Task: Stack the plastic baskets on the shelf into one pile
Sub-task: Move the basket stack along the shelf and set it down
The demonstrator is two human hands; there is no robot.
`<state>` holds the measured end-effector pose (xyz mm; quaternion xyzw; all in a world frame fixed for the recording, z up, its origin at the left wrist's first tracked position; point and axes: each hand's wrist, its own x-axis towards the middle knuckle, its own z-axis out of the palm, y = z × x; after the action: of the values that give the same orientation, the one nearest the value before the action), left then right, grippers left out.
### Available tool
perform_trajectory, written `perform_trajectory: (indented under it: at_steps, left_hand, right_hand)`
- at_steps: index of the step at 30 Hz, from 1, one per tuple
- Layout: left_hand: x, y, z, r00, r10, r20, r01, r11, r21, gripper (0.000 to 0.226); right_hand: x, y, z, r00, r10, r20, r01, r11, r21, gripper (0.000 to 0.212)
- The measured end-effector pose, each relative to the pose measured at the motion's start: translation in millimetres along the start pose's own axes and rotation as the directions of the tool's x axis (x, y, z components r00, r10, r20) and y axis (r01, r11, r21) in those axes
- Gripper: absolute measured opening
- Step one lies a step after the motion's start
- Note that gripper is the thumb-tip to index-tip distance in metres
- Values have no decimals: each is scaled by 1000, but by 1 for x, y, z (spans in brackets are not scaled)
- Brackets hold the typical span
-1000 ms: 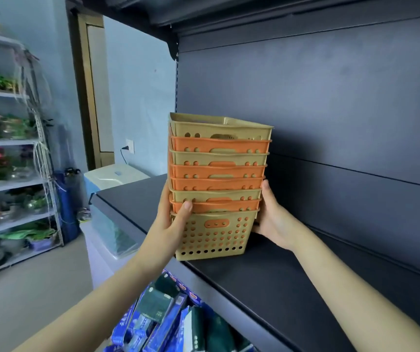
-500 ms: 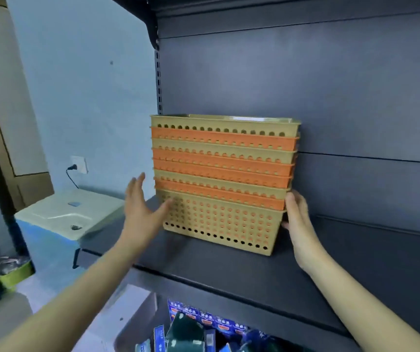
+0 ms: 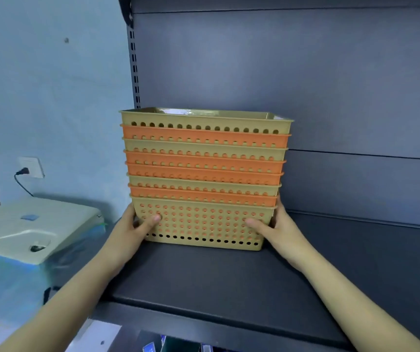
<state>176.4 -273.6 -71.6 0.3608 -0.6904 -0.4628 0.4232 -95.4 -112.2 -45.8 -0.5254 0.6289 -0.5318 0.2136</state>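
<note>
Nearest the camera, two bare forearms reach in from five and seven o'clock over the dark shelf (image 3: 216, 280). The left hand (image 3: 134, 228) and right hand (image 3: 278, 228) are clamped on opposite ends of the bottom tan basket (image 3: 201, 224), thumbs pressed on its perforated front wall. That basket carries the whole pile of nested baskets (image 3: 205, 158), tan and orange rims alternating, standing upright on the shelf at centre. At nine o'clock, off the shelf, sits a white-lidded bin (image 3: 26, 229). Behind it, a wall socket (image 3: 30, 167) holds a plug.
</note>
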Motion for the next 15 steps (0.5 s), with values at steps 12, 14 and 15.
perform_trajectory:
  at_steps: [12, 14, 15]
  left_hand:
    - [58, -20, -5, 997, 40, 65, -46, 995, 84, 38]
    - [58, -21, -6, 994, 61, 87, -70, 993, 96, 38]
    - [59, -19, -6, 995, 50, 89, -60, 993, 103, 38]
  right_hand:
    - [39, 16, 19, 998, 34, -50, -34, 999, -1, 120]
    - [37, 16, 23, 997, 56, -54, -57, 998, -17, 119]
    - [35, 12, 24, 996, 72, -57, -73, 997, -32, 116]
